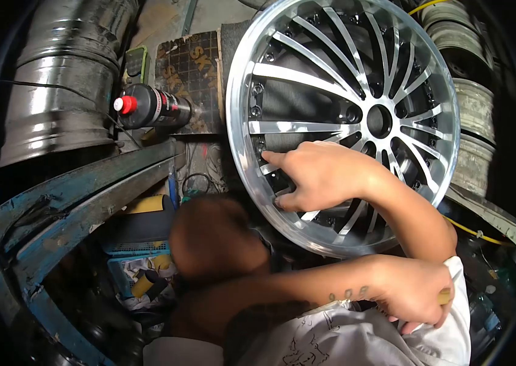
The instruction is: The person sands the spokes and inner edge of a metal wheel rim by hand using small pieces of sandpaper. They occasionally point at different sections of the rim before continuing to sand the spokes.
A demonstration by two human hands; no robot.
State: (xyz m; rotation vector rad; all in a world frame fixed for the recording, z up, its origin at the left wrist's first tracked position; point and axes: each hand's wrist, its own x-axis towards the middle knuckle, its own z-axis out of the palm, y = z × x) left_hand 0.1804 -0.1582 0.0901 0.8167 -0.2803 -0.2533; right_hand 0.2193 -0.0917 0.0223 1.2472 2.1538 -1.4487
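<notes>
My right hand [325, 175] reaches over the lower left of a shiny multi-spoke wheel rim [303, 127], its index finger and thumb apart near the inner edge of the lip. Nothing shows in its grip; the other fingers are partly hidden. My left arm crosses low in front of my body. At its end, my left hand [416, 294] is closed beside the white sleeve [456, 305] of my right arm. A small yellowish piece [445, 297] shows between its fingers, mostly covered.
A black bottle with a red and white cap [157, 107] stands left of the rim, by a dark printed board [191, 67]. Metal wheel barrels [63, 104] are stacked at left, others [472, 110] at right. Below left are a blue metal frame [87, 183] and blue basket [120, 277].
</notes>
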